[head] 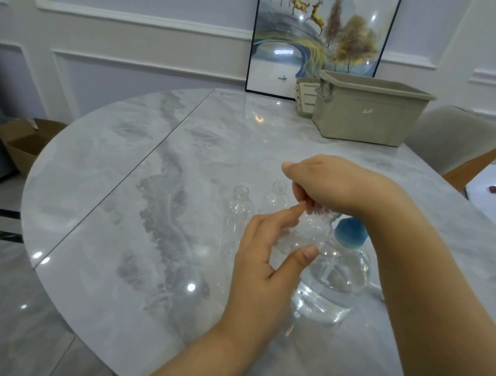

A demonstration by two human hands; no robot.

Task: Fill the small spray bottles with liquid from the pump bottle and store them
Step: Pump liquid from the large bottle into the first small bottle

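Observation:
My left hand (268, 250) holds a small clear spray bottle (306, 233) between thumb and fingers, above the marble table (117, 205). My right hand (326, 183) grips that bottle's top from above; the cap itself is hidden under the fingers. Two more small clear bottles stand open-necked on the table behind, one (239, 214) to the left and one (276, 198) partly hidden by my right hand. A larger clear bottle of liquid with a blue cap (338, 275) stands just right of my left hand, under my right wrist.
A beige plastic bin (366, 114) stands at the table's far right, with a small slotted basket (305, 98) beside it. A framed picture (316, 33) leans against the wall. A chair (463, 142) is at the right and a cardboard box (24, 142) on the floor at the left.

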